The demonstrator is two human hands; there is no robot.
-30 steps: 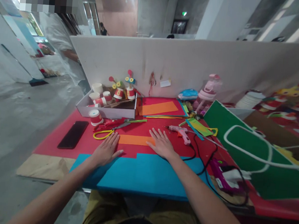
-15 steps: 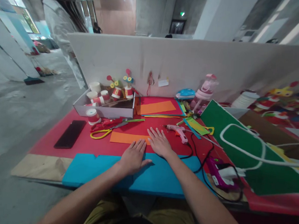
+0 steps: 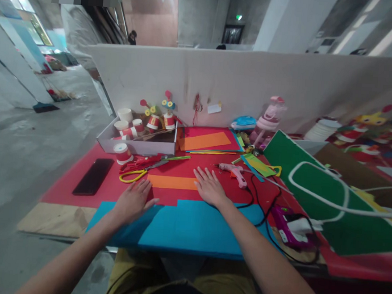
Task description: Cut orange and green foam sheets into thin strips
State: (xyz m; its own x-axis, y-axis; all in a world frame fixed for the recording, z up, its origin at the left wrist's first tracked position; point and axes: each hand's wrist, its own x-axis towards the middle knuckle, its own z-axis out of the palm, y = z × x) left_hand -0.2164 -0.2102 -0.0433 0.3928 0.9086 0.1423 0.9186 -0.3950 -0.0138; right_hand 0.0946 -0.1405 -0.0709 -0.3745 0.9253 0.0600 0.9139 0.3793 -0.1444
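An orange paper strip (image 3: pixel 172 182) lies across the red table covering, between my two hands. My left hand (image 3: pixel 133 201) rests flat near the strip's left end, fingers spread, partly over the blue sheet (image 3: pixel 190 229) along the table's front edge. At the strip's right end, my right hand (image 3: pixel 209 187) lies palm down with fingers apart, touching it. Neither hand holds anything. Scissors with yellow handles (image 3: pixel 132 176) are just beyond my left fingertips. A pink glue gun (image 3: pixel 235 173) lies right of my right hand.
A black phone (image 3: pixel 93 177) and a white box of paper cups (image 3: pixel 142 147) are on the left. Rightward are a purple power socket (image 3: pixel 289 229), looping cables and a green board (image 3: pixel 329 205). A person (image 3: pixel 80 27) stands beyond the grey partition (image 3: pixel 147 72).
My left hand has slid left along the orange strip, from near my right hand to the strip's left end. My right hand has stayed in place.
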